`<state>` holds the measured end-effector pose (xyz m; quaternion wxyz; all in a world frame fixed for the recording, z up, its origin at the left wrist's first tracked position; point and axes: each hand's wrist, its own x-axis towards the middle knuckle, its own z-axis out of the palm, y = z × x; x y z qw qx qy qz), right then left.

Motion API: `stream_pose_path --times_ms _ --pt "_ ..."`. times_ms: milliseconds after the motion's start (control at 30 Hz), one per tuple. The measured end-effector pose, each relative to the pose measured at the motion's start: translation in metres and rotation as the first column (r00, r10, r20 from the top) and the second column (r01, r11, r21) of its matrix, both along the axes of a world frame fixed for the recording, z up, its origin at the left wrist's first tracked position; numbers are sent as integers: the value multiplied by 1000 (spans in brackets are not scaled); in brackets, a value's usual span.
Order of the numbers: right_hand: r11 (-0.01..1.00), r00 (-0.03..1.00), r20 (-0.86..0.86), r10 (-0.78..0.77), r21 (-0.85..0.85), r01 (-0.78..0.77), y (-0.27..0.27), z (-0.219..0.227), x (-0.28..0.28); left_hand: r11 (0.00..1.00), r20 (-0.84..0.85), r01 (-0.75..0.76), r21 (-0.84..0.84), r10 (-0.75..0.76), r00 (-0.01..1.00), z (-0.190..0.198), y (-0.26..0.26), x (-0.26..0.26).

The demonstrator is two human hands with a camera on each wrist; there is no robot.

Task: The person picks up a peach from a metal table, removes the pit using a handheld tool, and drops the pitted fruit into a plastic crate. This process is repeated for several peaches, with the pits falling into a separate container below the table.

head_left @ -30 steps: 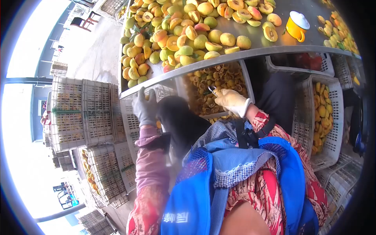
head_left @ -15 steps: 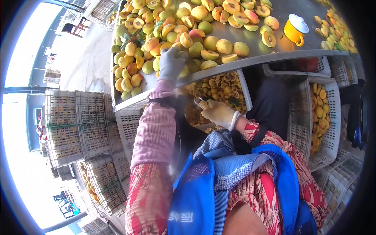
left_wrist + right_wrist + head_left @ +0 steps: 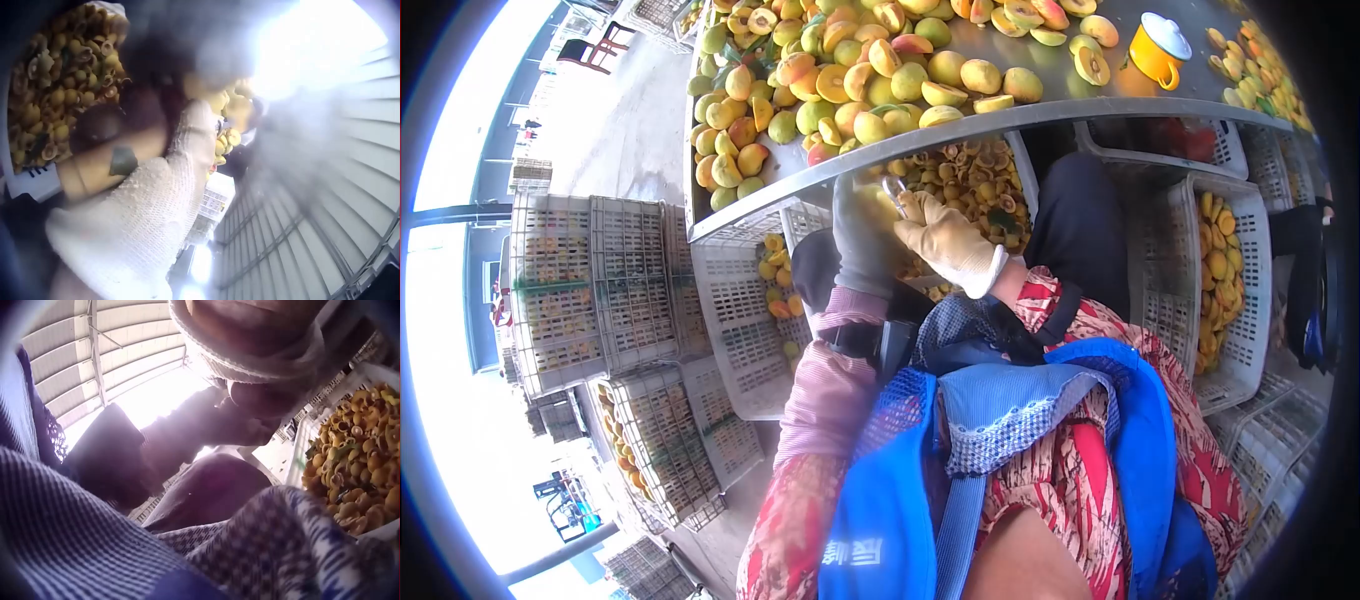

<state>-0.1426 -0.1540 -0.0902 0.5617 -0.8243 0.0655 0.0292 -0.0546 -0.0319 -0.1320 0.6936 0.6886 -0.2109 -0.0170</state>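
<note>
In the head view, my left hand [image 3: 862, 240], in a grey glove and blurred, is just below the table's front edge, around a blurred yellowish fruit [image 3: 880, 205]. Beside it on the right, my right hand [image 3: 950, 240], in a beige glove, grips a small metal tool [image 3: 894, 188] with a looped tip. The tip points at the fruit; whether they touch is unclear. A pile of halved and whole yellow-green fruit [image 3: 870, 85] lies on the metal table [image 3: 1040, 118]. Below the hands is a crate of small brown-yellow pieces [image 3: 975, 180], seen also in the right wrist view [image 3: 356, 462].
A yellow mug with a white lid [image 3: 1157, 52] stands on the table at the right. A crate of fruit halves [image 3: 1220, 280] is right of the legs, and a white crate [image 3: 745, 330] with some fruit is at the left. Stacked crates [image 3: 565, 290] stand farther left.
My left hand went up from below the table edge to the fruit pile, then came back down beside my right hand. My right hand keeps hold of the tool.
</note>
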Motion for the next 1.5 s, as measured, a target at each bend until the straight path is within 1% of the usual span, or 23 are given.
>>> stream_pose_path --times_ms 67,100,133,167,200,300,333,400,433,500,633,700,767,800,1000,1067,1100,1200,1300,1367,1400,1467,1500 --pt "999 995 -97 9 50 -4 2 -5 1 979 -264 -2 -203 -52 963 -8 4 -7" --pt "994 987 -163 12 107 6 -1 -4 2 973 -301 -28 -228 -43 953 -9 4 -10" --pt "960 959 -285 -6 268 86 -2 -4 2 966 -337 -55 -253 -34 941 -10 4 -13" --pt "998 989 -145 16 65 -6 0 -31 3 957 -373 -85 -277 -26 927 -12 4 -16" --pt "985 999 -9 36 -166 -37 2 -34 5 994 -223 -84 -76 65 973 -12 6 -16" --pt "973 998 -60 36 -226 -49 13 -34 -6 989 -306 -119 -89 86 948 -25 14 -9" --pt "975 994 -101 34 -215 -55 16 -29 -5 992 -200 -129 9 128 971 -33 16 -5" --pt "983 978 -207 0 -180 -38 22 -18 -2 987 -150 -156 41 161 976 -39 15 -3" --pt "988 962 -272 -31 -157 -13 23 -17 -1 985 -213 -173 -24 164 963 -38 12 -6" --pt "951 971 -203 126 -253 -176 22 -37 1 975 -271 -202 -94 170 947 -38 9 -7" --pt "971 983 -169 72 -213 -108 26 -46 0 979 -149 -205 -7 202 968 -39 8 -4" --pt "985 976 -216 -10 -168 -27 26 -40 0 979 -183 -200 -39 190 965 -33 4 -7" --pt "994 933 -349 -89 -90 61 26 -12 3 976 -239 -204 -76 181 954 -26 -1 -10" --pt "999 965 -262 -28 -41 18 24 -28 3 977 -204 -211 -41 199 959 -27 0 -12" --pt "989 974 -200 104 -86 -123 20 -52 10 976 -180 -197 96 212 961 -38 10 -5" --pt "995 982 -176 74 -58 -86 21 -48 6 981 -196 -179 78 191 962 -48 13 -4" --pt "998 987 -157 42 -35 -48 22 -44 5 983 -247 -182 19 181 952 -40 9 -7" --pt "990 985 -170 27 -133 -50 26 -47 5 962 -422 -224 -154 141 896 -33 4 -7" --pt "990 986 -164 2 -138 -25 28 -50 6 957 -482 -241 -162 137 865 -31 5 -7" --pt "988 988 -151 25 -149 -48 25 -46 7 975 -331 -210 -68 176 927 -28 0 -8" --pt "985 988 -146 47 -157 -70 24 -45 8 981 -172 -191 14 191 967 -28 -3 -8" --pt "987 964 -226 138 -45 -152 19 -42 14 980 -91 -186 72 192 977 -27 -5 -8" --pt "984 959 -232 161 -42 -176 17 -40 15 981 -175 -190 49 196 965 -25 -4 -9"
